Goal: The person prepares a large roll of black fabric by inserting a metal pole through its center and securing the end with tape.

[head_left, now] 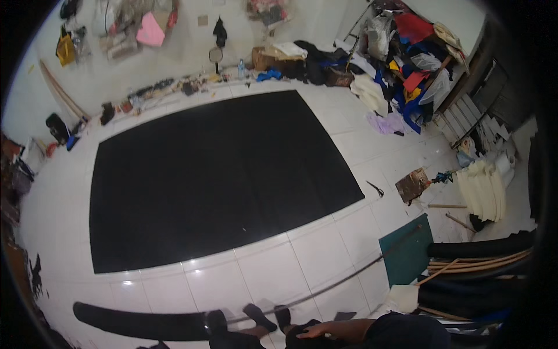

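Observation:
My right hand (314, 331) reaches in from the lower right and rests on dark cloth near the bottom edge, its fingers pointing left and seemingly laid out over it. No tool shows in it. My left hand is out of view. Just ahead of the hand are feet in dark socks (259, 317) on the tiles. A long black roll (139, 321) lies to the left of them. Farther off, a large black sheet (221, 180) is spread flat on the floor. A pair of scissors (376, 189) lies beyond its right corner.
A thin long strip (325, 286) runs across the tiles near the feet. On the right are a green board (407, 250), a brown box-like piece (412, 185), cream material (482, 191) and wooden sticks (482, 263). Heaped cloth (407, 75) and small items line the far wall.

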A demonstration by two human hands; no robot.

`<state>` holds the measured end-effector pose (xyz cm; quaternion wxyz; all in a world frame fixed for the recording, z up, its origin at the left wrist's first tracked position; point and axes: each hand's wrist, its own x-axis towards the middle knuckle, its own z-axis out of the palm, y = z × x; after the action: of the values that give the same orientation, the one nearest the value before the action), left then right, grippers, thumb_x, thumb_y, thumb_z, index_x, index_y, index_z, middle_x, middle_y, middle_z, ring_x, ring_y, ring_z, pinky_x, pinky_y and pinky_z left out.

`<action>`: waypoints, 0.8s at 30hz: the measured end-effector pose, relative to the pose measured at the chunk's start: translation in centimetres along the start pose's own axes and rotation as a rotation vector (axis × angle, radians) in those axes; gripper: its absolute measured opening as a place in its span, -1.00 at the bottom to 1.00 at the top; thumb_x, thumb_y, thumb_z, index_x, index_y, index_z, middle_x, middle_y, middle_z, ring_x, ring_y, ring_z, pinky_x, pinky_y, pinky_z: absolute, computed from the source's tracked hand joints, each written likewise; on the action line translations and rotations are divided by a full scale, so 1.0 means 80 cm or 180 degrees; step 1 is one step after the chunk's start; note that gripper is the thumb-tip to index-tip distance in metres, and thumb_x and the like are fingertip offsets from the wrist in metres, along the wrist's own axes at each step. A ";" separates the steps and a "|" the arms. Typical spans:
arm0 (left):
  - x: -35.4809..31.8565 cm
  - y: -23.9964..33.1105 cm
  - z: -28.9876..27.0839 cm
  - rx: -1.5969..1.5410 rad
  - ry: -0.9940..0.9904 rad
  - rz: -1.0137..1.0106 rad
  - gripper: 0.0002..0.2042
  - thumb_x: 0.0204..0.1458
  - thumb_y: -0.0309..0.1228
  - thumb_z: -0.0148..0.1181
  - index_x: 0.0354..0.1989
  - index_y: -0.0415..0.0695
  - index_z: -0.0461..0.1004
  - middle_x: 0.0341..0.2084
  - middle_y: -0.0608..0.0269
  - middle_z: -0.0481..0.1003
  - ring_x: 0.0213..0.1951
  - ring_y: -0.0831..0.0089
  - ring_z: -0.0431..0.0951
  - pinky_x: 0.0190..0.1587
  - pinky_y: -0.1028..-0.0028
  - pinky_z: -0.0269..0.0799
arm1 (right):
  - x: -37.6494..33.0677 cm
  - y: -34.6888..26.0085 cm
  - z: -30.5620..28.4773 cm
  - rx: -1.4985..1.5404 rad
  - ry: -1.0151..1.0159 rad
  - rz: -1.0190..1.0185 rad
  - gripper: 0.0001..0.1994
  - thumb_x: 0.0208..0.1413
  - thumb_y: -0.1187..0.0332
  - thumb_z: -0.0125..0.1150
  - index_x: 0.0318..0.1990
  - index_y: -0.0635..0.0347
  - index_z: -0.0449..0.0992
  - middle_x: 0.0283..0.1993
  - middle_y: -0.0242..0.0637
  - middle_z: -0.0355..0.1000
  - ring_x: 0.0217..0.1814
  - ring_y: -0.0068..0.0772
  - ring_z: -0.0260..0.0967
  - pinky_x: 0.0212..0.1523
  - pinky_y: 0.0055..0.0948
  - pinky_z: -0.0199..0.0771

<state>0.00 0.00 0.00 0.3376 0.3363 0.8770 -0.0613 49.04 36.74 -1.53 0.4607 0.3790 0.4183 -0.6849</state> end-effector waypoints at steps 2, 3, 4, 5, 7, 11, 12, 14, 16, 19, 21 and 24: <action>0.064 0.126 0.068 -0.1588 0.0057 0.0634 -0.65 0.17 -0.14 0.00 0.04 0.00 0.48 -0.01 -0.22 0.42 -0.01 -0.17 0.39 0.02 0.02 0.34 | 0.033 0.118 -0.091 -0.0024 0.0506 0.0435 0.18 -0.20 -0.68 -0.26 0.47 -0.04 -0.12 0.53 0.00 -0.28 0.58 0.03 -0.45 0.39 0.27 -0.25; -0.022 0.046 -0.008 -0.2146 0.0684 0.0217 -0.71 0.10 -0.21 0.10 -0.01 0.10 0.53 -0.16 -0.19 0.50 -0.20 -0.16 0.51 -0.19 -0.03 0.48 | 0.018 0.030 -0.043 0.0003 -0.0075 0.0204 0.18 -0.21 -0.67 -0.22 0.47 -0.03 -0.11 0.51 0.01 -0.21 0.53 0.06 -0.31 0.34 0.25 -0.11; 0.010 0.037 -0.056 -0.2104 0.0683 -0.0275 -0.72 0.10 -0.22 0.11 -0.02 0.09 0.53 -0.18 -0.16 0.50 -0.21 -0.13 0.50 -0.21 -0.01 0.47 | -0.010 -0.038 -0.049 0.0023 -0.0211 0.0153 0.18 -0.21 -0.66 -0.19 0.46 -0.01 -0.09 0.49 0.01 -0.15 0.48 0.10 -0.16 0.28 0.24 0.03; 0.050 0.064 -0.100 -0.2177 0.0672 -0.0640 -0.73 0.10 -0.22 0.11 -0.04 0.07 0.52 -0.21 -0.13 0.49 -0.23 -0.09 0.50 -0.22 0.02 0.46 | -0.047 -0.103 -0.053 0.0049 -0.0298 0.0145 0.18 -0.21 -0.66 -0.15 0.45 0.01 -0.08 0.47 0.02 -0.09 0.43 0.14 -0.02 0.23 0.22 0.16; 0.128 0.121 -0.163 -0.2641 0.0563 -0.0786 -0.74 0.09 -0.23 0.12 -0.06 0.03 0.52 -0.25 -0.07 0.48 -0.26 -0.01 0.49 -0.25 0.07 0.44 | -0.106 -0.152 -0.066 0.0240 -0.0153 0.0234 0.18 -0.22 -0.65 -0.12 0.44 0.02 -0.07 0.45 0.03 -0.02 0.38 0.17 0.12 0.17 0.21 0.30; 0.224 0.183 -0.315 -0.3390 0.0714 -0.0578 -0.76 0.09 -0.26 0.13 -0.10 -0.03 0.50 -0.34 0.06 0.46 -0.32 0.15 0.46 -0.31 0.18 0.39 | -0.126 -0.228 -0.112 0.0593 0.0493 0.0635 0.20 -0.22 -0.63 -0.07 0.45 0.04 -0.14 0.45 0.03 -0.04 0.37 0.17 0.13 0.12 0.17 0.38; 0.242 0.184 -0.348 -0.3561 0.0785 -0.0499 -0.76 0.08 -0.26 0.14 -0.11 -0.05 0.49 -0.36 0.09 0.46 -0.33 0.19 0.45 -0.33 0.21 0.38 | -0.137 -0.238 -0.113 0.0664 0.0609 0.0792 0.20 -0.22 -0.62 -0.06 0.45 0.04 -0.15 0.45 0.03 -0.04 0.36 0.17 0.13 0.10 0.16 0.40; 0.249 0.151 -0.413 -0.3871 0.1144 -0.0439 -0.77 0.08 -0.28 0.15 -0.14 -0.09 0.49 -0.40 0.15 0.45 -0.36 0.27 0.44 -0.36 0.26 0.36 | -0.171 -0.325 -0.109 0.0493 0.1040 0.0720 0.28 -0.24 -0.57 0.07 0.44 0.21 -0.24 0.46 0.10 -0.08 0.36 0.19 0.13 0.02 0.20 0.45; 0.268 0.157 -0.455 -0.4177 0.1215 -0.0327 -0.77 0.08 -0.29 0.15 -0.16 -0.12 0.48 -0.44 0.21 0.44 -0.39 0.35 0.43 -0.39 0.32 0.34 | -0.209 -0.378 -0.129 0.0704 0.1250 0.0545 0.33 -0.26 -0.57 0.10 0.45 0.18 -0.38 0.50 0.11 -0.22 0.44 0.19 -0.03 0.17 0.21 0.32; 0.267 0.130 -0.501 -0.4560 0.1529 -0.0277 -0.78 0.07 -0.31 0.16 -0.19 -0.17 0.46 -0.51 0.31 0.42 -0.44 0.46 0.41 -0.43 0.40 0.31 | -0.226 -0.473 -0.156 0.0145 0.1038 0.0294 0.32 -0.21 -0.58 0.04 0.45 0.21 -0.41 0.49 0.15 -0.24 0.49 0.16 -0.11 0.29 0.12 0.19; 0.263 0.118 -0.526 -0.4672 0.1722 -0.0336 -0.78 0.06 -0.32 0.17 -0.22 -0.21 0.45 -0.55 0.37 0.41 -0.47 0.54 0.40 -0.46 0.45 0.29 | -0.220 -0.525 -0.165 -0.0283 0.1029 0.0069 0.28 -0.18 -0.58 -0.02 0.45 0.23 -0.38 0.49 0.16 -0.22 0.50 0.15 -0.13 0.35 0.05 0.10; 0.276 0.097 -0.542 -0.4136 0.1872 -0.0707 -0.82 0.08 -0.33 0.12 -0.27 -0.20 0.48 -0.61 0.40 0.37 -0.51 0.60 0.36 -0.50 0.55 0.25 | -0.207 -0.579 -0.171 -0.0762 0.1025 -0.0207 0.23 -0.13 -0.58 -0.07 0.45 0.25 -0.27 0.47 0.18 -0.14 0.51 0.10 -0.13 0.41 -0.10 0.00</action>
<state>-31.00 32.57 20.07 0.2112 -0.0211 0.8199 0.5318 11.73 65.03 18.85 0.4073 0.4124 0.5770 -0.5753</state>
